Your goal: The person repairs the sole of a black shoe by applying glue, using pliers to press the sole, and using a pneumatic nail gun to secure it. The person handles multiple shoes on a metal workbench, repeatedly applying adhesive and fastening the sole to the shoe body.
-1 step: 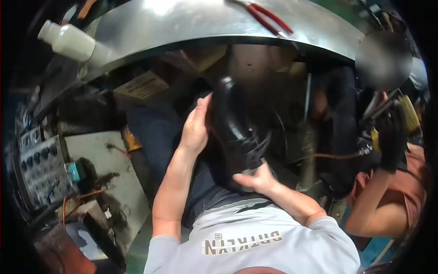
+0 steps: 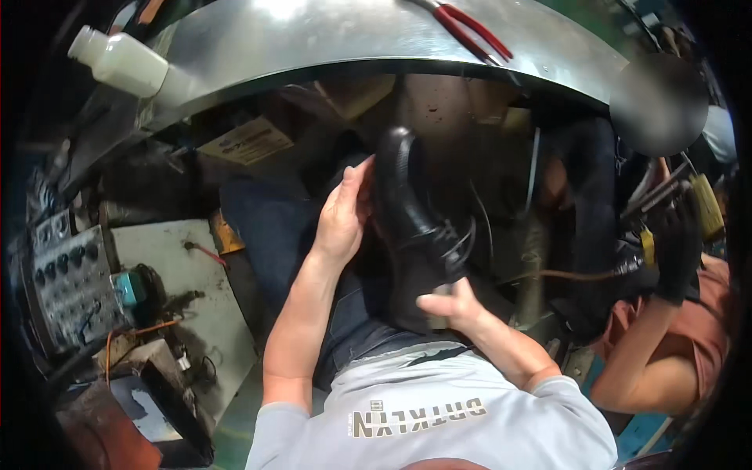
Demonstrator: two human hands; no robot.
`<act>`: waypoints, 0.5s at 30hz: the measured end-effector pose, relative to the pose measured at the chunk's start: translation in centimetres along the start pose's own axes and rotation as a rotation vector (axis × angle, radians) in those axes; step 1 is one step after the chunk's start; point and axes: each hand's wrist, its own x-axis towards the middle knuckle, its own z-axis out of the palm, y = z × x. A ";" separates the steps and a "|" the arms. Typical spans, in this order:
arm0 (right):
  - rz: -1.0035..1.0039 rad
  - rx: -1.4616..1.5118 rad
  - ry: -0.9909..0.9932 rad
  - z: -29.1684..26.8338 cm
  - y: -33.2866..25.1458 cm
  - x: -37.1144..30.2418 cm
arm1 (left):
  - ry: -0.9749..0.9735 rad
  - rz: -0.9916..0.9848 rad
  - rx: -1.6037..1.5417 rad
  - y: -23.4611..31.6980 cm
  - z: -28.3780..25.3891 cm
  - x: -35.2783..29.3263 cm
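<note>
A black lace-up leather shoe [image 2: 409, 207] is held over my lap, its glossy rounded toe pointing away from me. My left hand [image 2: 345, 213] is against the left side of the shoe's front part, its thumb up and the other fingers partly hidden at the shoe's edge. My right hand [image 2: 456, 307] grips the shoe near the heel opening, the thumb lying across it and the other fingers out of sight. Loose laces [image 2: 454, 249] hang at the shoe's right side. The heel end is dark and hard to make out against my clothes.
A curved metal bench [image 2: 329, 39] stretches across the far side, bearing red-handled pliers [image 2: 471, 31] and a whitish bottle [image 2: 121, 61]. A control panel [image 2: 70, 270] with knobs stands at left. On the right, a co-worker's dark-gloved hand [image 2: 678, 243] is close by.
The shoe has shifted slightly to the right and turned a little, with both my hands still on it. The bench and pliers appear slightly displaced in the view.
</note>
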 end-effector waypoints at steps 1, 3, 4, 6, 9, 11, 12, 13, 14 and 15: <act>0.090 0.180 -0.082 -1.1 0.0 0.2 | 0.039 0.002 0.012 -0.6 -0.5 -0.1; 0.210 0.453 -0.211 -1.7 -0.4 1.1 | 0.102 0.001 0.024 -1.8 -1.1 0.1; 0.238 0.547 -0.263 -1.4 -1.3 1.3 | 0.116 -0.058 -0.015 -2.4 -0.5 0.0; 0.303 0.774 -0.381 -1.6 -1.7 1.6 | -0.062 -0.166 -0.296 -2.6 1.0 -0.6; 0.415 1.174 -0.575 -2.6 0.1 1.6 | -0.123 -0.152 -0.288 -2.8 2.8 -1.5; 0.470 1.181 -0.629 -3.6 0.4 2.2 | -0.143 -0.072 -0.314 -2.2 3.4 -1.4; 0.516 1.155 -0.639 -4.5 0.6 2.6 | -0.125 -0.040 -0.290 -1.9 3.8 -1.4; 0.517 1.123 -0.629 -6.1 2.2 3.1 | -0.111 -0.022 -0.277 -1.9 4.0 -1.5; 0.509 1.057 -0.597 -7.7 3.6 3.7 | -0.102 -0.005 -0.267 -2.0 4.2 -1.5; 0.507 1.022 -0.576 -8.5 4.6 4.1 | -0.090 0.014 -0.251 -2.0 4.2 -1.7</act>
